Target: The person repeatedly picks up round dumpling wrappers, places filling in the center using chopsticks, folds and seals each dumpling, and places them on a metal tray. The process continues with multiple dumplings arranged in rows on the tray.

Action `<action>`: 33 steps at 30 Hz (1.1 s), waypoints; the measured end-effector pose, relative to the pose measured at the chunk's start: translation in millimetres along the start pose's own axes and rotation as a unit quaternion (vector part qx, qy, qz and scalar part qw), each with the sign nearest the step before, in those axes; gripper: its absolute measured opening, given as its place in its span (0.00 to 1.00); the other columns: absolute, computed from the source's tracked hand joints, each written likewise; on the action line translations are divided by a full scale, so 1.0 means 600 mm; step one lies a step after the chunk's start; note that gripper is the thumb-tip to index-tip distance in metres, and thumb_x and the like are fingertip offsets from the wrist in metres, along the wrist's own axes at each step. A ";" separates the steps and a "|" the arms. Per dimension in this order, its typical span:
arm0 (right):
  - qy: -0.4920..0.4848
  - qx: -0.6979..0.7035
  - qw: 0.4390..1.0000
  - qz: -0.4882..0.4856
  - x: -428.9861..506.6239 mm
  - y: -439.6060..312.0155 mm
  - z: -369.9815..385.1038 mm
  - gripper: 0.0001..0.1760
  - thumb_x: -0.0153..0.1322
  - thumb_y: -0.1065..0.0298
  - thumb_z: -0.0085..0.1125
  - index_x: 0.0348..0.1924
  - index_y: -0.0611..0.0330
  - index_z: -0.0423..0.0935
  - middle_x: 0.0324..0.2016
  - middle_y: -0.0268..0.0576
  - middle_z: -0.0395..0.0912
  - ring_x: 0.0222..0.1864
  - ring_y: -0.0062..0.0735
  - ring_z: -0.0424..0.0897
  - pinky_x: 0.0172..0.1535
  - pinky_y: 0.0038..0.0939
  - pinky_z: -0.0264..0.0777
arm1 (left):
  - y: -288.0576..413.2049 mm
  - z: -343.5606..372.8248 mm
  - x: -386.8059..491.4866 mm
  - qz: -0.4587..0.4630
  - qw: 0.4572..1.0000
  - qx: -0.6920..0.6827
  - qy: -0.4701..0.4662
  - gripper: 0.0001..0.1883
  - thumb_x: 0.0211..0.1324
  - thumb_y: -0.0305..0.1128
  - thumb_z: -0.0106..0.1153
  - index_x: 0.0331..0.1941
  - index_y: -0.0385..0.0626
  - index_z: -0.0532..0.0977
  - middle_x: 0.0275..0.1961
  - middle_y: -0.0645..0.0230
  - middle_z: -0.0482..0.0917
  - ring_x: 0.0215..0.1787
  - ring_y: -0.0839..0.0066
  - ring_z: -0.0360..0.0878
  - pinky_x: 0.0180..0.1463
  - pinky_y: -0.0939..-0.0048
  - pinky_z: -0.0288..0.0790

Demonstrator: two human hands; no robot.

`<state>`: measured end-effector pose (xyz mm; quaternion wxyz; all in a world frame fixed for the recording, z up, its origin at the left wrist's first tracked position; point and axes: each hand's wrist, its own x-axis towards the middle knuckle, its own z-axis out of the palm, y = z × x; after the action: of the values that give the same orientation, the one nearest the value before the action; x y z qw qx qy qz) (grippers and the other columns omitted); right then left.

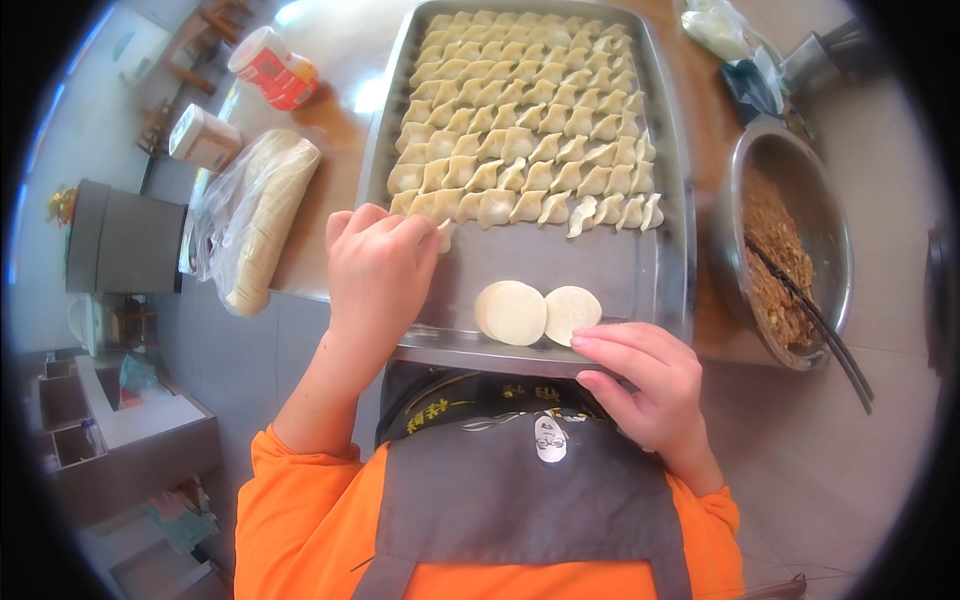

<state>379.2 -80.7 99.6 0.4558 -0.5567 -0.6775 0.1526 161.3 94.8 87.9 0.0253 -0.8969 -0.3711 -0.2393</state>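
Observation:
Rows of folded dumplings (pixel 525 120) fill the far part of a metal tray (pixel 555 251) in front of me. My left hand (pixel 386 259) is at the tray's left side, its fingers closed around a pale dumpling (pixel 445 235) that shows only in part, by the nearest row. Round dough wrappers (pixel 517 313) lie overlapping near the tray's front edge. At the rim of the rightmost wrapper (pixel 573 311) are the fingertips of my right hand (pixel 645 375), with its thumb apart and nothing visibly gripped.
To the right stands a metal bowl (pixel 838 225) of minced filling (pixel 776 247), with dark chopsticks (pixel 817 315) jutting over its near rim. A plastic-wrapped dough roll (pixel 277 217) lies left of the tray. Beyond it are a red-labelled container (pixel 274 71) and a white container (pixel 204 137).

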 end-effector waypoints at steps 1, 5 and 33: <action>0.002 -0.002 1.000 -0.002 -0.002 0.001 -0.002 0.16 0.58 0.73 0.75 0.40 0.61 0.85 0.36 0.45 0.85 0.34 0.41 0.84 0.37 0.33 0.79 | 0.000 0.003 0.000 0.001 1.000 0.003 -0.012 0.05 0.50 0.29 0.67 0.24 0.49 0.80 0.22 0.74 0.80 0.33 0.71 0.76 0.46 0.66 0.63; 0.000 -0.011 1.000 -0.004 -0.006 0.002 -0.013 0.16 0.58 0.74 0.74 0.39 0.61 0.85 0.36 0.46 0.85 0.34 0.41 0.85 0.37 0.33 0.79 | 0.000 0.011 0.001 0.012 0.999 0.012 -0.032 0.04 0.48 0.29 0.68 0.27 0.49 0.79 0.26 0.75 0.81 0.35 0.71 0.77 0.47 0.66 0.64; 0.099 0.244 0.933 0.244 -0.185 0.017 -0.142 0.18 0.72 0.56 0.65 0.35 0.68 0.83 0.29 0.51 0.84 0.30 0.37 0.83 0.34 0.32 0.78 | 0.013 0.001 0.016 0.234 0.870 -0.318 -0.296 0.09 0.50 0.26 0.68 0.38 0.47 0.82 0.50 0.73 0.85 0.64 0.66 0.77 0.74 0.48 0.60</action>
<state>448.8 -202.3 88.3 0.5914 -0.5884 -0.4144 0.3638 172.5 95.8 92.6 -0.3171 -0.9458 -0.0441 -0.0545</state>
